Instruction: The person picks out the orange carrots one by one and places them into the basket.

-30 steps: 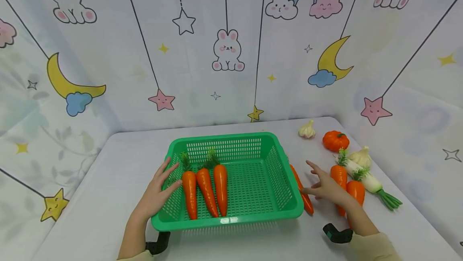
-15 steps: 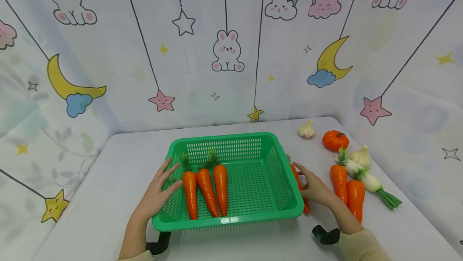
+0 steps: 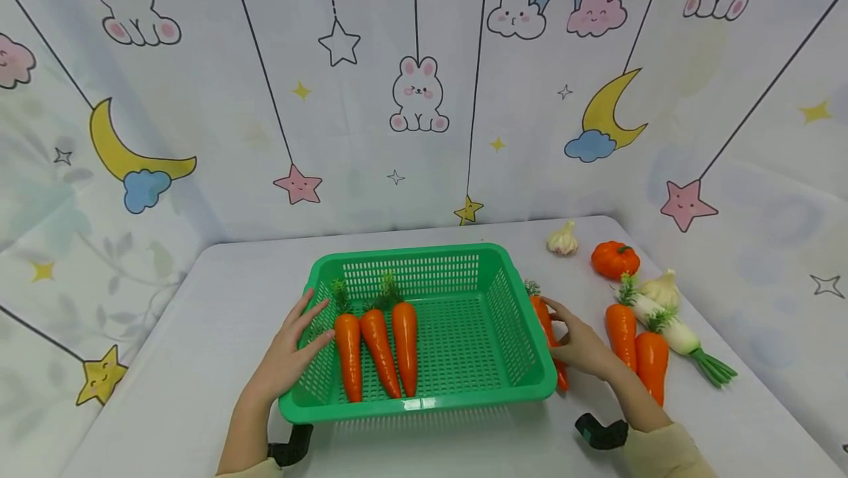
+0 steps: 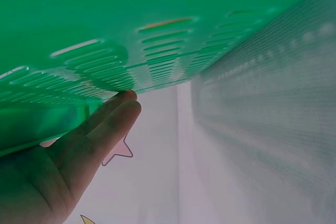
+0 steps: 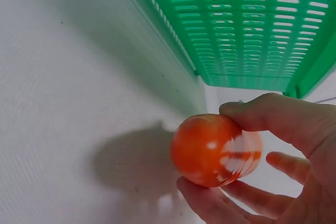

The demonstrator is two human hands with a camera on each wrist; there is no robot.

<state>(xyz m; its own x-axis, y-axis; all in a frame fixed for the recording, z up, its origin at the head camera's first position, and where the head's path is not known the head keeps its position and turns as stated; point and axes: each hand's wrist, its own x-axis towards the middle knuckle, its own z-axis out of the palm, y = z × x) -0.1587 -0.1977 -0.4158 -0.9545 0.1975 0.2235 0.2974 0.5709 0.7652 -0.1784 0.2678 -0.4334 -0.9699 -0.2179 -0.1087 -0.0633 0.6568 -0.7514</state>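
Observation:
My left hand (image 3: pixel 285 353) rests at the left rim of a green plastic basket (image 3: pixel 464 345), its fingers extended. In the left wrist view two straight fingers (image 4: pixel 113 124) lie along the basket's outer wall. Inside the basket, three orange carrots (image 3: pixel 375 353) with green tops lie side by side on the left. My right hand (image 3: pixel 584 344) pinches another carrot (image 3: pixel 542 316) just outside the basket's right wall. The right wrist view shows that carrot (image 5: pixel 210 150) end-on, thumb above and fingers below it; the hand covers part of its length in the head view.
To the right lie two more carrots (image 3: pixel 620 331), a white stalk vegetable with green leaves (image 3: pixel 679 334) and a pale bulb (image 3: pixel 662 290). A small orange pumpkin (image 3: pixel 615 260) and a garlic bulb (image 3: pixel 562 239) sit farther back. A printed cloth (image 3: pixel 371 169) hangs behind the table.
My right hand has moved left to the carrot beside the basket and taken hold of it. The left hand and the basket have stayed where they were.

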